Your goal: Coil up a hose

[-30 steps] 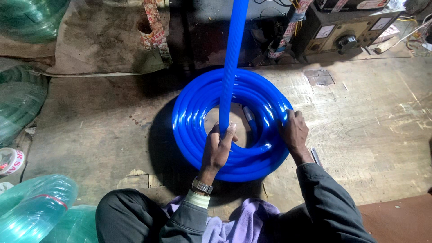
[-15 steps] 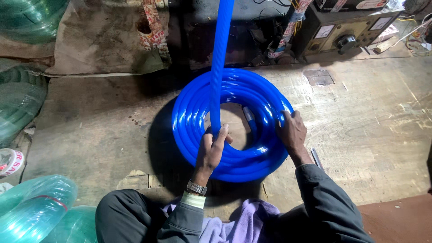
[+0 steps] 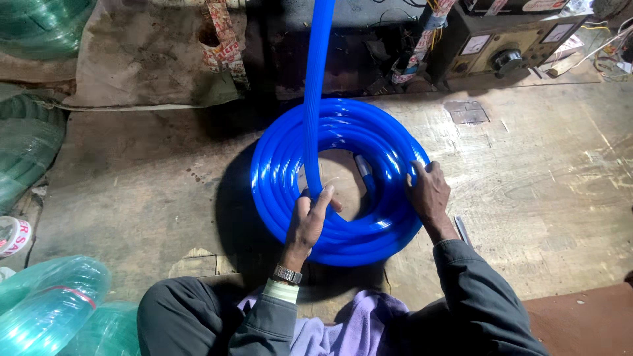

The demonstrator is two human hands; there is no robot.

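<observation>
Since a moment ago, the rising blue hose strand (image 3: 315,92) has leaned a little leftward, while both hands stay where they were. The left hand (image 3: 308,221) curls around that strand just where it meets the blue hose coil (image 3: 277,178), fingers wrapped, thumb up. The right hand (image 3: 428,192) lies fairly flat on the coil's right side, fingers spread and pressing down, gripping nothing. The coil rests flat on the worn floor (image 3: 527,198), near green hose rolls (image 3: 46,310) and a control box (image 3: 508,46).
</observation>
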